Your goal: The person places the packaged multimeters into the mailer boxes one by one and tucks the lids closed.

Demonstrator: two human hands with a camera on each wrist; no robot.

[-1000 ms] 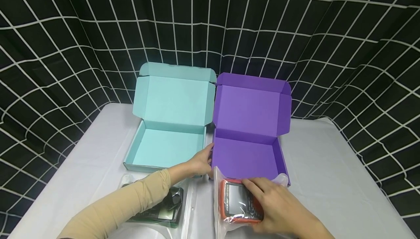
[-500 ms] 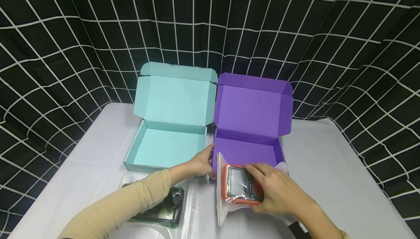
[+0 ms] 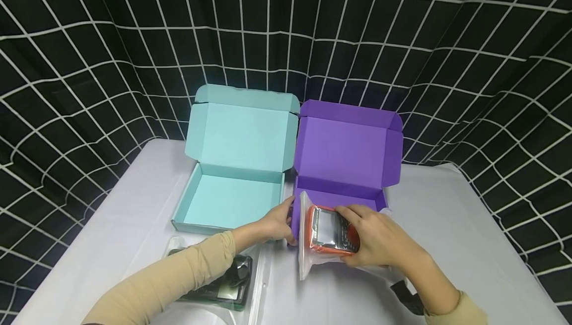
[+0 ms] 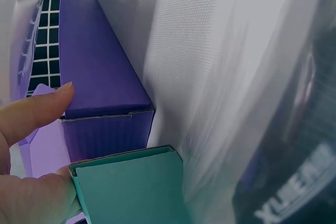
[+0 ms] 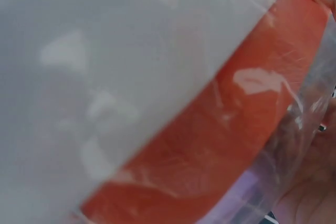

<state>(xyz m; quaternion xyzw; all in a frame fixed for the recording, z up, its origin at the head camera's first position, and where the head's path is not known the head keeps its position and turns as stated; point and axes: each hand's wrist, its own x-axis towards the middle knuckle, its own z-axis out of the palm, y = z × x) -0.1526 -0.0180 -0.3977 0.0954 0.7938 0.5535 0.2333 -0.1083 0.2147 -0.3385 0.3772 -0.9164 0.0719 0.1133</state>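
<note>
My right hand (image 3: 380,238) holds a red-orange and black digital multimeter (image 3: 332,230) in a clear plastic bag, tilted above the front of the purple box (image 3: 344,151). In the right wrist view, the multimeter's orange edge (image 5: 210,124) shows through the plastic, with fingers at the far right. My left hand (image 3: 277,221) grips the purple box's front left corner. The left wrist view shows one digit at the top edge of the purple wall (image 4: 102,61) and other fingers (image 4: 39,198) behind the teal box's corner (image 4: 131,187).
Left of the purple box stands the teal box (image 3: 237,196), its lid raised. Beneath my left forearm lies another bagged device (image 3: 228,285), black and green, partly hidden. A white cloth (image 3: 451,226) covers the table, and a black grid curtain (image 3: 250,27) encloses it.
My right hand has carried the bagged multimeter upward and forward over the purple box's front edge. My left hand keeps its place at the box corner. The head view has shifted slightly.
</note>
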